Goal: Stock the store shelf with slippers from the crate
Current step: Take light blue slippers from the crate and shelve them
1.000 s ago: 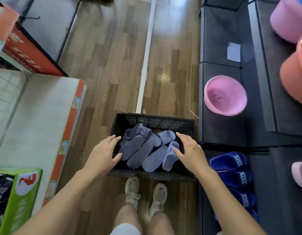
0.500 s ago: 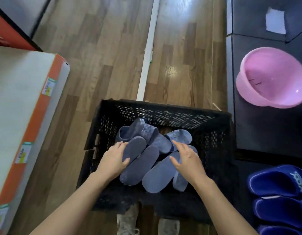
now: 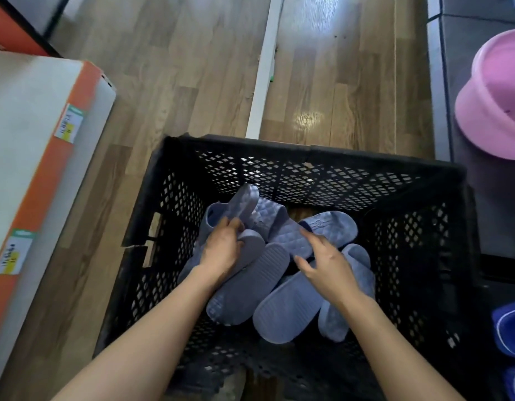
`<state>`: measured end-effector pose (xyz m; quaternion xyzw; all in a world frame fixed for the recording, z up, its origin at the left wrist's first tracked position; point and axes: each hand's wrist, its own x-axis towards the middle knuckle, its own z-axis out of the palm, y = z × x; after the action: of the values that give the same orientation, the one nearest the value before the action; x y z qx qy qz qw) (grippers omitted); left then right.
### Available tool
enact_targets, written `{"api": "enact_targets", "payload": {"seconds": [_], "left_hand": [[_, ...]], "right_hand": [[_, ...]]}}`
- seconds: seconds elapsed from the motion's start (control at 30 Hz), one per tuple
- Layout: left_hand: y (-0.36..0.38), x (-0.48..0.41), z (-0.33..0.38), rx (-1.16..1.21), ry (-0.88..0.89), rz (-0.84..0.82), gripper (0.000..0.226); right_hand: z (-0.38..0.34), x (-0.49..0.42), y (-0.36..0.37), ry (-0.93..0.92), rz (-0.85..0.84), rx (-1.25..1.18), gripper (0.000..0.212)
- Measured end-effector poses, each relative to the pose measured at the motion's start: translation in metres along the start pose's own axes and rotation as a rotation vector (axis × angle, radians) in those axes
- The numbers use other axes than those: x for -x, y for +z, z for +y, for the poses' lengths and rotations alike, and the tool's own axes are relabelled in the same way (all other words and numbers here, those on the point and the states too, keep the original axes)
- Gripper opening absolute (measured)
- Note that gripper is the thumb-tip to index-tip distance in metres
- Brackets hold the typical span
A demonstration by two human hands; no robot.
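Now left hand (image 3: 221,251) grip has closed on a slipper (image 3: 246,199), right hand (image 3: 330,263) grip still released, crate (image 3: 308,151) nearer

Left of the left hand (image 3: 221,251) stands a white, orange-edged counter (image 3: 27,140). Right of the right hand (image 3: 328,266), a dark shelf (image 3: 487,204). Beyond both, wood-plank floor (image 3: 192,68) with a white strip (image 3: 265,82) and glare (image 3: 308,121).
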<state>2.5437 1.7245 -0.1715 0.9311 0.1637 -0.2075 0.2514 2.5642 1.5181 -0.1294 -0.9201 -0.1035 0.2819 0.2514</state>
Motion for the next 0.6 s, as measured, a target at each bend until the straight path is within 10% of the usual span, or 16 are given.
{"api": "enact_targets", "payload": {"seconds": [0.23, 0.6], "left_hand": [[-0.047, 0.029, 0.0, 0.163, 0.146, 0.087, 0.022], [-0.038, 0.107, 0.049, 0.072, 0.697, 0.208, 0.012]], "right_hand": [[-0.005, 0.016, -0.008, 0.009, -0.056, -0.089, 0.05], [-0.033, 0.031, -0.04, 0.64, -0.314, -1.249, 0.031]]}}
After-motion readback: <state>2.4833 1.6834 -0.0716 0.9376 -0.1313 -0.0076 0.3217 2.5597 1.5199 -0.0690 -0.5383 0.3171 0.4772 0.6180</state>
